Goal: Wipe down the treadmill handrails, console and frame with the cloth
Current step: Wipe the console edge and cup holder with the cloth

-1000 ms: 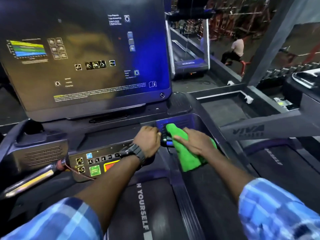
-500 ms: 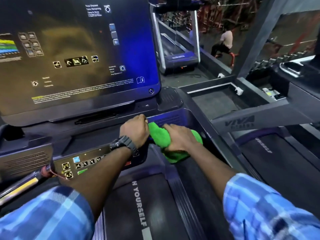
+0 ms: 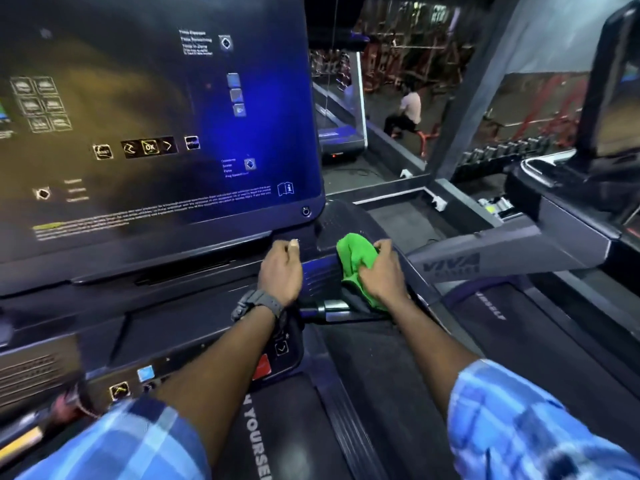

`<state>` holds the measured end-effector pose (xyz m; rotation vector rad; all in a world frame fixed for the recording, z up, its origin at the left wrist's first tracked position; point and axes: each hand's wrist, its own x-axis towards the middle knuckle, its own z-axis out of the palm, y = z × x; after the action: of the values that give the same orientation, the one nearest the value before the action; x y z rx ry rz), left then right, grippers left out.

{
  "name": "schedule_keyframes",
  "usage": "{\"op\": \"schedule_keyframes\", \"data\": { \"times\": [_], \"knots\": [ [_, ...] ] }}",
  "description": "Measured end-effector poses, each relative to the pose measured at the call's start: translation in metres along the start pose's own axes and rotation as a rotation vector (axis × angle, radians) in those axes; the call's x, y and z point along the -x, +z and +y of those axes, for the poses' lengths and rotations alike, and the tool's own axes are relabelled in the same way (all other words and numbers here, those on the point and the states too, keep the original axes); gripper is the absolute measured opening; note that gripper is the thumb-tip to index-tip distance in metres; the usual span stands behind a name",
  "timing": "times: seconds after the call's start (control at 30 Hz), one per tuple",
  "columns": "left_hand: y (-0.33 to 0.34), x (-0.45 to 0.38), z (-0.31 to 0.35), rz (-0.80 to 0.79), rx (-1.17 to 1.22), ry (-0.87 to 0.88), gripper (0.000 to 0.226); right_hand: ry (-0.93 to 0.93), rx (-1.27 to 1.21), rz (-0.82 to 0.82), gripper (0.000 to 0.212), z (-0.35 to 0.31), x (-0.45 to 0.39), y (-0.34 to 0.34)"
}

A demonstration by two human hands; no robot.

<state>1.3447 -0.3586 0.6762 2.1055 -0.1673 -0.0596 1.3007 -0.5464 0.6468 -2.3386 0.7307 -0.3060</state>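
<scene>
My right hand (image 3: 381, 275) grips a bunched green cloth (image 3: 353, 258) and presses it on the right corner of the treadmill console (image 3: 332, 230), just below the big screen (image 3: 156, 133). My left hand (image 3: 280, 268), with a dark watch on its wrist, hovers by the ledge under the screen, fingers loosely curled and holding nothing. A short metal grip bar (image 3: 329, 308) shows between my wrists. Under my left forearm lies the button panel (image 3: 138, 379).
The right handrail arm (image 3: 485, 258) with grey lettering runs off to the right. A neighbouring treadmill (image 3: 561, 188) stands at the far right. The black running belt (image 3: 381, 393) lies below. A person sits far back on the gym floor (image 3: 408, 112).
My left hand let go of the grip bar and moved up toward the screen's lower edge. My right hand carried the cloth up from the bar onto the console's right corner.
</scene>
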Motion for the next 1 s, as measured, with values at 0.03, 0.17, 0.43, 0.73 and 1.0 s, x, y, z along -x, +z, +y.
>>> {"op": "schedule_keyframes", "data": {
  "times": [0.03, 0.17, 0.43, 0.73, 1.0],
  "knots": [
    [0.000, 0.000, -0.003, 0.030, 0.033, -0.022, 0.039, -0.047, 0.032, 0.032, 0.044, -0.009, -0.001, 0.007],
    [0.005, -0.002, -0.004, 0.074, 0.051, -0.008, 0.045, -0.388, 0.131, -0.076, 0.046, -0.023, -0.005, 0.027],
    [0.005, 0.000, -0.002, 0.096, 0.103, -0.008, 0.068, -0.510, 0.504, -0.131, 0.037, 0.004, -0.039, -0.018],
    [-0.001, 0.007, 0.001, 0.093, 0.026, 0.016, 0.054, -0.925, 0.694, -0.479, 0.035, -0.003, -0.041, -0.016],
    [0.008, 0.002, 0.013, 0.041, -0.183, 0.013, 0.042, -0.785, 0.412, -0.195, 0.042, -0.045, -0.001, 0.015]
  ]
}}
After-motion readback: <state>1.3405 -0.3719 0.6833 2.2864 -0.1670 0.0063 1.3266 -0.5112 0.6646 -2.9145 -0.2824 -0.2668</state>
